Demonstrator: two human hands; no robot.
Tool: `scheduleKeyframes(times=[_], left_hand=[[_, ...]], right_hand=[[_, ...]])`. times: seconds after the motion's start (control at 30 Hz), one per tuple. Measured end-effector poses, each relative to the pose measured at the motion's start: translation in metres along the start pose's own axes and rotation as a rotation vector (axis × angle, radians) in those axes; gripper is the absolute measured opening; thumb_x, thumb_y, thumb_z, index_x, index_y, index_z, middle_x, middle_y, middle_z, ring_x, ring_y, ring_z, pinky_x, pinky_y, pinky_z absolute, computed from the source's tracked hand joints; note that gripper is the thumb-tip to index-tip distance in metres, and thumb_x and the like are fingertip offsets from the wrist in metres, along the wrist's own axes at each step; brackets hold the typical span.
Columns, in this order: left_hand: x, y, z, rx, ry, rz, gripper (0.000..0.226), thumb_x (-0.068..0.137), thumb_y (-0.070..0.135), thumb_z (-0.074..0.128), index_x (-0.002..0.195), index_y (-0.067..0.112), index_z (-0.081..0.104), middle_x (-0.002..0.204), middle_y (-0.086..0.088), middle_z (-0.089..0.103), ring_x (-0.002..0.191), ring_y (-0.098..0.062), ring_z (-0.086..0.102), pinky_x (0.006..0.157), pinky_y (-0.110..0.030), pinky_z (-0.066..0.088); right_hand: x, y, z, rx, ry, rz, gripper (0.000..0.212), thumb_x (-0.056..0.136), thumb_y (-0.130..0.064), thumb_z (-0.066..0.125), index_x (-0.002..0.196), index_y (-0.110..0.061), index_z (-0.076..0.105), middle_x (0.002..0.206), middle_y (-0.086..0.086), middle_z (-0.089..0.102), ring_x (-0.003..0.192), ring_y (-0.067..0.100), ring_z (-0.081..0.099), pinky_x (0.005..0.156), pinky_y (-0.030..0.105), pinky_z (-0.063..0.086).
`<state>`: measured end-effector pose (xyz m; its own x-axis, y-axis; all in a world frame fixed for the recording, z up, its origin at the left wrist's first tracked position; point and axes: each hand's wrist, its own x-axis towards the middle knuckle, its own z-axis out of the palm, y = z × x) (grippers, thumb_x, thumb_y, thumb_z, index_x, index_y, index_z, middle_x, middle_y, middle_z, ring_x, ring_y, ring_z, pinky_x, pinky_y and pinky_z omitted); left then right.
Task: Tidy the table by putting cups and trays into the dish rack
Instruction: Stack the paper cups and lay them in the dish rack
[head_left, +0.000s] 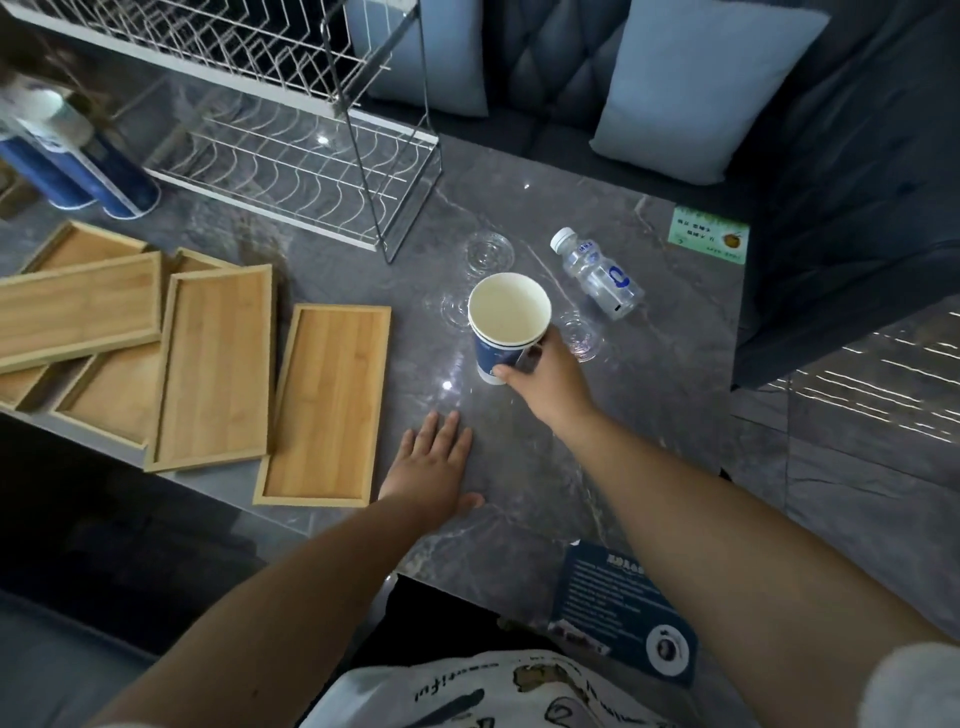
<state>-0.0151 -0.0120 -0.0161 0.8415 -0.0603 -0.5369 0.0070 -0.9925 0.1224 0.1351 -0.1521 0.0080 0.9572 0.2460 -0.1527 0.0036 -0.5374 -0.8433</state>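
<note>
My right hand grips a white and blue paper cup by its side, upright near the middle of the grey table. My left hand lies flat on the table in front of me, fingers apart, holding nothing. Three clear glass cups stand around the paper cup: one behind it, one to its left, one to its right. Several wooden trays lie on the left, the nearest alone, others overlapping. The white wire dish rack stands at the back left, both tiers bare.
A clear plastic bottle lies on its side right of the cups. Blue cans stand left of the rack. A green sticker and a dark blue card lie on the table. A sofa with cushions is behind.
</note>
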Motion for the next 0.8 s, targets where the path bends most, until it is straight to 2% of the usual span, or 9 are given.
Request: scheduleKeyframes(times=[0.2,0.3,0.37,0.43,0.5,0.53,0.63,0.7,0.8], left_hand=[[-0.003,0.000,0.000,-0.010,0.006,0.006,0.089,0.093,0.063,0.038,0.155,0.015,-0.006,0.163,-0.009,-0.015,0.148,-0.031,-0.018,0.121,-0.049,-0.002],[-0.004,-0.002,0.002,-0.013,0.009,0.010,0.088,0.094,0.063,0.037,0.155,0.016,-0.006,0.163,-0.008,-0.015,0.148,-0.030,-0.018,0.121,-0.049,-0.002],[-0.004,-0.002,0.004,-0.011,0.018,0.012,0.088,0.094,0.063,0.036,0.155,0.015,-0.005,0.163,-0.008,-0.014,0.148,-0.030,-0.017,0.121,-0.049,-0.001],[-0.003,-0.003,0.005,-0.020,0.026,0.011,0.087,0.094,0.062,0.037,0.155,0.016,-0.006,0.163,-0.007,-0.014,0.148,-0.029,-0.017,0.121,-0.048,-0.001],[-0.003,-0.004,0.006,-0.033,0.029,0.010,0.087,0.094,0.061,0.038,0.155,0.017,-0.005,0.163,-0.006,-0.014,0.149,-0.028,-0.016,0.121,-0.047,-0.001],[-0.003,-0.005,0.006,-0.038,0.028,0.011,0.087,0.094,0.060,0.039,0.155,0.017,-0.005,0.164,-0.006,-0.013,0.149,-0.027,-0.016,0.121,-0.046,-0.001],[-0.007,-0.009,0.002,-0.016,0.021,0.021,0.082,0.096,0.054,0.041,0.155,0.016,-0.001,0.164,-0.006,-0.008,0.150,-0.028,-0.011,0.121,-0.045,0.001],[-0.013,-0.012,0.000,0.047,0.037,0.019,0.076,0.097,0.051,0.040,0.155,0.014,0.008,0.165,-0.008,0.000,0.150,-0.030,-0.006,0.121,-0.048,0.001],[-0.028,-0.023,-0.003,0.060,0.050,-0.009,0.066,0.098,0.046,0.038,0.152,0.012,0.023,0.162,-0.010,0.015,0.149,-0.032,0.004,0.121,-0.049,0.002]], right_hand=[[0.015,-0.027,0.034,-0.070,-0.019,-0.057,0.059,0.063,-0.031,0.084,0.111,-0.020,0.052,0.092,-0.009,0.058,0.085,0.017,0.060,0.075,0.031,0.046],[0.021,-0.034,0.044,-0.076,-0.031,-0.073,0.058,0.065,-0.030,0.084,0.111,-0.019,0.051,0.092,-0.010,0.057,0.081,0.013,0.056,0.072,0.024,0.038],[0.022,-0.038,0.045,-0.075,-0.052,-0.068,0.056,0.065,-0.028,0.085,0.108,-0.020,0.050,0.091,-0.010,0.057,0.079,0.012,0.057,0.070,0.021,0.039],[0.021,-0.040,0.041,-0.040,-0.058,-0.072,0.055,0.063,-0.026,0.085,0.104,-0.027,0.049,0.088,-0.017,0.057,0.075,-0.003,0.057,0.064,0.004,0.037],[0.014,-0.038,0.031,-0.021,-0.051,-0.078,0.058,0.062,-0.029,0.085,0.109,-0.029,0.050,0.093,-0.022,0.057,0.082,-0.014,0.058,0.068,-0.001,0.038],[0.008,-0.036,0.026,-0.032,-0.066,-0.062,0.062,0.064,-0.033,0.084,0.117,-0.026,0.051,0.103,-0.019,0.060,0.092,-0.013,0.059,0.076,0.003,0.042],[-0.014,-0.021,0.005,-0.196,-0.137,0.021,0.074,0.078,-0.040,0.076,0.139,-0.013,0.043,0.139,0.005,0.054,0.124,0.019,0.053,0.103,0.038,0.044],[-0.039,-0.009,-0.009,-0.340,-0.173,0.021,0.069,0.085,-0.041,0.068,0.142,-0.011,0.043,0.144,0.011,0.049,0.131,0.026,0.048,0.108,0.040,0.039],[-0.076,0.006,-0.019,-0.576,-0.260,-0.042,0.061,0.092,-0.042,0.057,0.143,-0.012,0.042,0.143,0.012,0.050,0.130,0.028,0.047,0.104,0.038,0.039]])
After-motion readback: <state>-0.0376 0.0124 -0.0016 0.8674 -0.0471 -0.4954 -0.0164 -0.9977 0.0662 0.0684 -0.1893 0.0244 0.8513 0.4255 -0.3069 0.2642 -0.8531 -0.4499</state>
